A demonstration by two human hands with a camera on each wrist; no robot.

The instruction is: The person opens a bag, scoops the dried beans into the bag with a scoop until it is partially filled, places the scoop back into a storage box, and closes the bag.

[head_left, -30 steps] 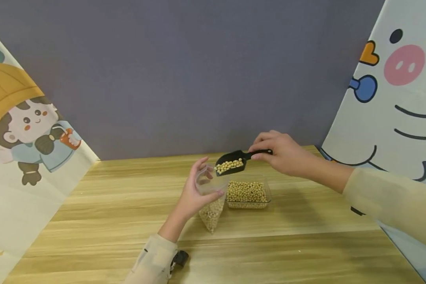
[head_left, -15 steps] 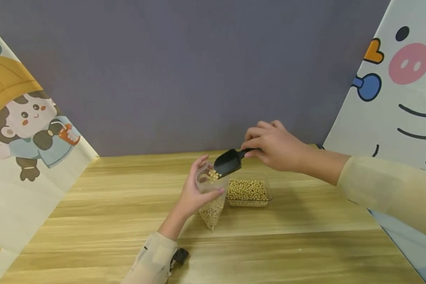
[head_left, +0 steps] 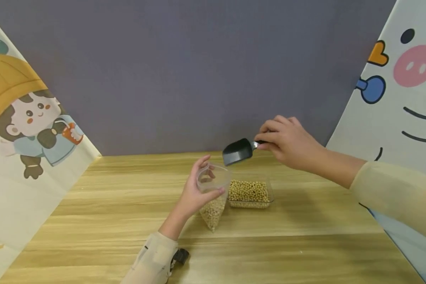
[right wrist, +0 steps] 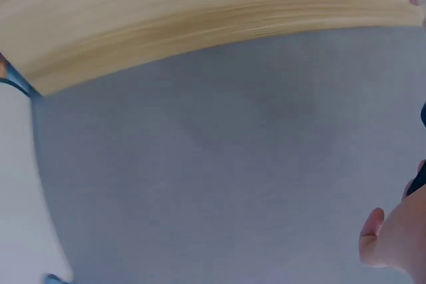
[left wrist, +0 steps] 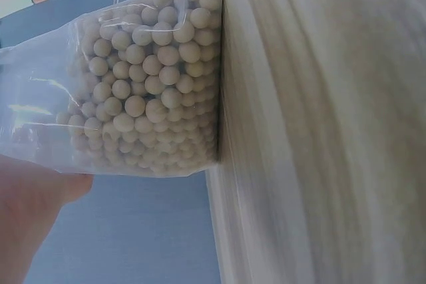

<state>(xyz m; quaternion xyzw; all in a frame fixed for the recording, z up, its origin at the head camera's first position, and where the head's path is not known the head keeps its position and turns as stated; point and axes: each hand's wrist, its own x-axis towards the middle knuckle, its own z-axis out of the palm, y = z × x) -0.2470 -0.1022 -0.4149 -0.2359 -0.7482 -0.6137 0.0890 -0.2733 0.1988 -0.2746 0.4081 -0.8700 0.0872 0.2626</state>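
A clear plastic bag [head_left: 213,213], partly filled with soybeans [left wrist: 143,84], stands on the table with its mouth facing up. My left hand [head_left: 195,193] holds it around the mouth, thumb on the near side and fingers on the far side. Up and to the right of that mouth, my right hand [head_left: 287,140] grips a small black scoop [head_left: 238,152] by its handle. The scoop is tilted and no beans show in it. In the right wrist view only part of the right hand [right wrist: 396,237] and a bit of the dark handle appear.
A clear rectangular box [head_left: 250,203] of soybeans sits just right of the bag on the wood-grain table [head_left: 287,256]. A grey panel [head_left: 198,79] rises behind the table. Cartoon-printed panels [head_left: 404,114] flank both sides. A small black object [head_left: 180,256] is at the left sleeve.
The right hand tipped the scoop and soybeans fell into the bag. Now the scoop has drawn back up and right from the mouth. The left hand stays put.
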